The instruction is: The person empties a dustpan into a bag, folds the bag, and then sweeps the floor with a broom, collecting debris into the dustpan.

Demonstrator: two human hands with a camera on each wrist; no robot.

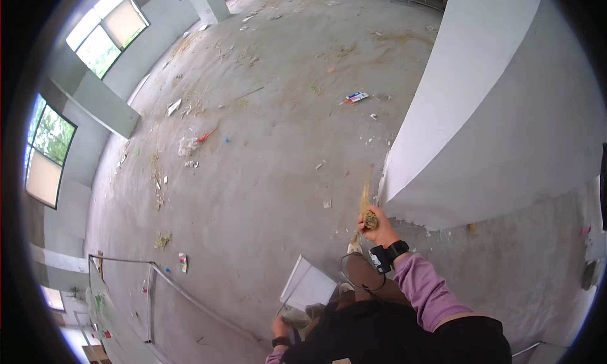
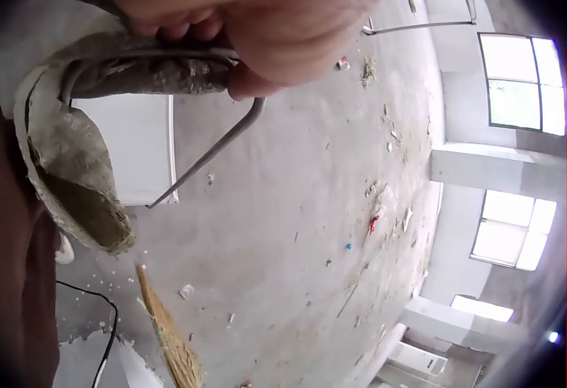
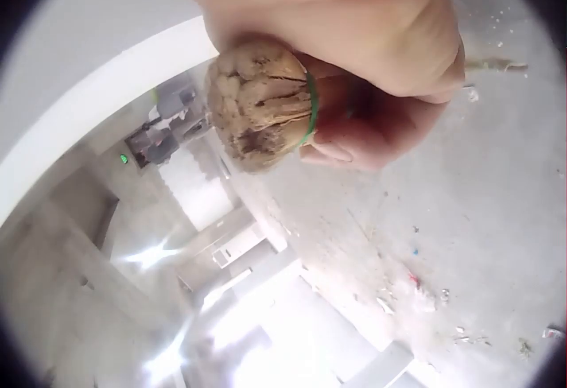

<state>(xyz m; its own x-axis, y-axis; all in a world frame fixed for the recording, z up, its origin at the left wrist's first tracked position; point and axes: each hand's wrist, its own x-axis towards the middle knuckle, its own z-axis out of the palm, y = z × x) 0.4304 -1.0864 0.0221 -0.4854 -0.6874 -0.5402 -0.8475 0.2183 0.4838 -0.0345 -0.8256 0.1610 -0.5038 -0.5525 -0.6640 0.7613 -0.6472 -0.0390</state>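
Straw-coloured bristles spread from the broom [image 1: 370,220] onto the grey floor [image 1: 265,149], right by the lower corner of the white wall [image 1: 465,79]. The person's right hand [image 1: 379,230] is clamped on the broom's thick bound end, fingers and thumb curled round it, and a green band [image 3: 313,109] circles the bundle just beside the fingers. A black strap [image 1: 398,248] sits on that wrist, with a small black device [image 1: 380,260] against it. Low in the head view, the left hand [image 1: 280,328] is clamped on a bent metal rod [image 2: 205,159], which runs down to a white dustpan [image 1: 310,283] near the person's shoes. A crumpled, dirty grey-green item [image 2: 75,135] hangs at the rod, under the left hand; what it is, I cannot tell. To the left of the dustpan stands a metal frame [image 1: 150,301], with a small printed packet [image 1: 183,263] lying near it. Farther off lie a tuft of straw [image 1: 162,240], a red scrap [image 1: 205,136] beside clear plastic [image 1: 188,147], and a blue-and-white packet [image 1: 357,97].
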